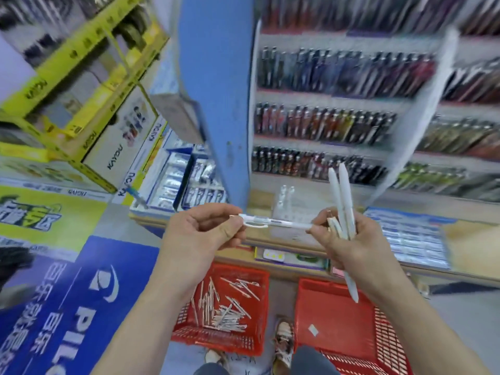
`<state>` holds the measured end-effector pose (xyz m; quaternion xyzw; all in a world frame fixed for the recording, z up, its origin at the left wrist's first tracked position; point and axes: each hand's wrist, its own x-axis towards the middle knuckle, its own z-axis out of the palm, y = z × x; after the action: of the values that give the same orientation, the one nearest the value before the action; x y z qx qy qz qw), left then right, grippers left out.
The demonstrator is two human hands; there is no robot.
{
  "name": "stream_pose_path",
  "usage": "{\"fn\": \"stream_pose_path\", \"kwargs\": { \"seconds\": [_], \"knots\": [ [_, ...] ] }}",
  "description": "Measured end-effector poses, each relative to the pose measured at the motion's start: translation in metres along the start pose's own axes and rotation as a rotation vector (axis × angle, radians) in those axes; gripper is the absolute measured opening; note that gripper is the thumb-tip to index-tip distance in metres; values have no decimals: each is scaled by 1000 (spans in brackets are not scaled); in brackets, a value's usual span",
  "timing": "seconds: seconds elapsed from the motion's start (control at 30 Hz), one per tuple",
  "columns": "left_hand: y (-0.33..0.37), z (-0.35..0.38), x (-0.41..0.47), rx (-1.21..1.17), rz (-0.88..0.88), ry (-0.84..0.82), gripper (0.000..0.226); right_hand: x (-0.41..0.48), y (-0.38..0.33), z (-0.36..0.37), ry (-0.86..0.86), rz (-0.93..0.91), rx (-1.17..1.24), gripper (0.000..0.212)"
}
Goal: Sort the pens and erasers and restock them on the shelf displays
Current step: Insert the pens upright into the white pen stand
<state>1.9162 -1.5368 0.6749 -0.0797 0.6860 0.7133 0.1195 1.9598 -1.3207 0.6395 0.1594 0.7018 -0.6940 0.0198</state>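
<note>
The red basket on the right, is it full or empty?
Nearly empty: the right basket shows only one small white piece on its bare floor; an arm hides part.

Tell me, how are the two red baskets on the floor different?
The left red basket holds a heap of white pens; the right red basket holds just one small white piece. The left red basket's front wall shows fully; the right red basket's runs off the picture's bottom. Both are red slotted plastic on the floor.
</note>
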Motion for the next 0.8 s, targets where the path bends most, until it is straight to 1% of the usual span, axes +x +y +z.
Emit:
{"fn": "stream_pose_path", "kwargs": {
  "seconds": [0.1,0.13,0.2,0.27,0.37,0.43,0.5,0.57,0.63,0.73,0.8],
  "knots": [
    [6,27,9,160,36,5,13,5,6,-20,47,44,12,6],
    [7,34,14,223,58,23,15,8,11,-26,70,74,24,9],
    [6,46,25,384,132,58,20,14,22,-39,145,148,99,13],
    [4,54,37,602,237,59,20,21,33,-51,219,197,141,12],
    [-1,63,52,882,384,-4,8,30,52,-62,250,222,60,15],
    [-8,69,62,1015,467,-49,7,34,63,-62,250,220,5,15],
    [-15,73,71,1102,514,-82,11,38,69,-59,248,220,19,13],
    [-24,78,80,1180,539,-115,21,40,71,-53,232,244,114,12],
    [-32,83,87,1241,539,-132,24,41,69,-50,207,266,173,13],
    [-39,88,96,1330,535,-169,27,43,70,-51,215,241,105,13],
    [-42,90,99,1366,526,-189,20,44,71,-53,227,229,96,13]
  ]
}}
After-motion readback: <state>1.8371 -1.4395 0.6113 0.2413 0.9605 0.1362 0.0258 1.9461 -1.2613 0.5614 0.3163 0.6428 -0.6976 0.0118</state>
